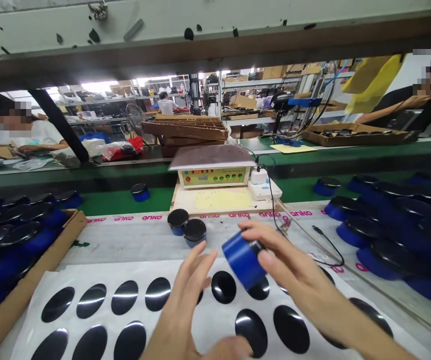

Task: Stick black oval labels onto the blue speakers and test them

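Note:
My right hand grips a blue cylindrical jar with a black lid, holding it tilted with the lid toward my palm. My left hand is open, fingers apart, just left of the jar and over a white sheet printed or stuck with several glossy black ovals. Beyond my hands, two upright blue jars with black lids stand together on the bench, apart from both hands.
A cardboard tray of lidded blue jars lies at left, and many similar jars crowd the right. A control box and black cable sit ahead. Beyond a green conveyor, two co-workers sit at far left and right.

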A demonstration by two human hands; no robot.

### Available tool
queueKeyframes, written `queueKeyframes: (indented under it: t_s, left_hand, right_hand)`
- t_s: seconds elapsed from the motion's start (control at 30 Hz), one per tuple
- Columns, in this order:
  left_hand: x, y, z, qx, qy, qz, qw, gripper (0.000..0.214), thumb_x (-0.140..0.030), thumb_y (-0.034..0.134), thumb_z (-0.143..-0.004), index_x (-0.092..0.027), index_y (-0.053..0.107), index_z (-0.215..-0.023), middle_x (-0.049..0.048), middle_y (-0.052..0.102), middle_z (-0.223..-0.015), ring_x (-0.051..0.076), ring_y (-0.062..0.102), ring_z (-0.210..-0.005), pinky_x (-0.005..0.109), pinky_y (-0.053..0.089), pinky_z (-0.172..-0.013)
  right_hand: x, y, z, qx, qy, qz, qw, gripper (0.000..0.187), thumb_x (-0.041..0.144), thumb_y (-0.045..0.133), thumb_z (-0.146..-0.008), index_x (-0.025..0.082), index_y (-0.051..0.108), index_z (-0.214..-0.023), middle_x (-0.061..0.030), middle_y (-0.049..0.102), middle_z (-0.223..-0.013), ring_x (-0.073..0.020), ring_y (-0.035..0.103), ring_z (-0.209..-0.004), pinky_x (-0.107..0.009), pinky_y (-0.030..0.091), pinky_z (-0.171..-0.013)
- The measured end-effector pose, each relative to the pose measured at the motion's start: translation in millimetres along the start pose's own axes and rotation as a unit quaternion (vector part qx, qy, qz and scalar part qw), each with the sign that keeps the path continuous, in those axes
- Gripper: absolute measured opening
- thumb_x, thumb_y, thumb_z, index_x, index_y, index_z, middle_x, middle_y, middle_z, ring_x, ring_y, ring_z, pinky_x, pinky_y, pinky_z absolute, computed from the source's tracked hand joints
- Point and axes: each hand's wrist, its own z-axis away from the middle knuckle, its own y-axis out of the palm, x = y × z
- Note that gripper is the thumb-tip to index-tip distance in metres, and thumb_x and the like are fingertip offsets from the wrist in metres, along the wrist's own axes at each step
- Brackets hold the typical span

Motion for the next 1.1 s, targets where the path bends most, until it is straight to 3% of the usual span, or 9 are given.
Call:
queueKeyframes:
  t_s: [0.07, 0.2, 0.37, 0.47, 0.6, 0.7, 0.83, 1.1]
  left_hand:
    - [-4.5, 12.1, 9.9, -0.033, -0.048, 0.058, 0.997, 0.069, -0.044, 0.068, -0.077, -0.031, 0.039, -0.138, 0.0093, 0.054, -0.135, 0.028, 0.063, -0.111, 0.03, 0.061, -0.076]
    - [-9.2, 22.6, 14.2, -0.042, -0.079, 0.03, 0.996, 0.061, -0.043, 0.071, -0.074, -0.031, 0.049, -0.13, 0.0023, 0.069, -0.114, 0.022, 0.071, -0.091, 0.028, 0.06, -0.077]
    - [-10.7, 23.3, 17.0, -0.078, -0.016, -0.007, 0.997, 0.054, -0.047, 0.069, -0.075, -0.03, 0.056, -0.123, 0.0017, 0.071, -0.11, 0.021, 0.071, -0.092, 0.026, 0.058, -0.083]
    - [-9.2, 25.7, 18.6, -0.112, 0.02, -0.009, 0.993, 0.05, -0.047, 0.068, -0.076, -0.028, 0.058, -0.122, 0.0029, 0.072, -0.109, 0.022, 0.071, -0.092, 0.029, 0.058, -0.085]
    - [-7.8, 29.7, 18.5, -0.148, 0.035, -0.014, 0.988, 0.047, -0.031, 0.07, -0.075, -0.027, 0.059, -0.121, 0.0028, 0.069, -0.116, 0.02, 0.07, -0.097, 0.026, 0.058, -0.083]
    - [-8.5, 30.9, 17.7, -0.166, 0.042, -0.026, 0.985, 0.049, -0.023, 0.072, -0.071, -0.026, 0.06, -0.118, 0.0021, 0.068, -0.118, 0.019, 0.069, -0.097, 0.023, 0.058, -0.082]
    - [-7.6, 30.3, 17.5, -0.155, 0.051, -0.042, 0.986, 0.052, -0.021, 0.073, -0.069, -0.028, 0.059, -0.119, 0.0011, 0.066, -0.121, 0.018, 0.069, -0.098, 0.022, 0.058, -0.079]
    - [-8.5, 30.2, 15.9, -0.172, 0.123, -0.158, 0.964, 0.043, -0.017, 0.071, -0.069, -0.024, 0.06, -0.11, 0.0056, 0.069, -0.113, 0.018, 0.072, -0.089, 0.022, 0.058, -0.072]
  right_hand:
    - [17.1, 10.2, 22.7, 0.007, -0.001, -0.097, 0.995, 0.027, 0.035, 0.043, -0.098, 0.042, 0.05, -0.123, 0.004, 0.045, -0.142, -0.0165, 0.042, -0.131, -0.024, 0.046, -0.097]
    - [25.0, 28.2, 39.4, -0.052, -0.025, -0.205, 0.977, 0.025, 0.036, 0.042, -0.098, 0.042, 0.052, -0.121, 0.0042, 0.048, -0.14, -0.0147, 0.043, -0.131, -0.022, 0.042, -0.1]
    - [30.0, 35.7, 45.8, -0.127, -0.025, -0.252, 0.959, 0.021, 0.036, 0.048, -0.096, 0.038, 0.06, -0.113, 0.0025, 0.053, -0.136, -0.0152, 0.049, -0.126, -0.019, 0.043, -0.097]
    - [38.8, 36.3, 49.9, -0.119, 0.015, -0.317, 0.941, 0.025, 0.038, 0.051, -0.094, 0.041, 0.058, -0.118, 0.0023, 0.051, -0.139, -0.0168, 0.046, -0.129, -0.021, 0.044, -0.097]
    - [45.0, 36.5, 51.5, -0.088, 0.065, -0.408, 0.906, 0.036, 0.042, 0.054, -0.092, 0.041, 0.054, -0.128, 0.0026, 0.043, -0.147, -0.0195, 0.037, -0.135, -0.028, 0.038, -0.105]
    - [42.4, 36.3, 51.1, -0.073, 0.084, -0.428, 0.897, 0.037, 0.041, 0.057, -0.089, 0.039, 0.057, -0.126, 0.0027, 0.04, -0.149, -0.0216, 0.034, -0.137, -0.031, 0.035, -0.107]
    - [35.9, 35.1, 50.1, -0.062, 0.089, -0.409, 0.906, 0.037, 0.04, 0.057, -0.089, 0.038, 0.058, -0.125, 0.0013, 0.041, -0.148, -0.024, 0.033, -0.137, -0.036, 0.035, -0.108]
    - [31.2, 33.7, 48.8, -0.058, 0.069, -0.387, 0.917, 0.036, 0.019, 0.045, -0.087, 0.035, 0.055, -0.117, -0.0009, 0.049, -0.14, -0.0229, 0.044, -0.129, -0.038, 0.04, -0.102]
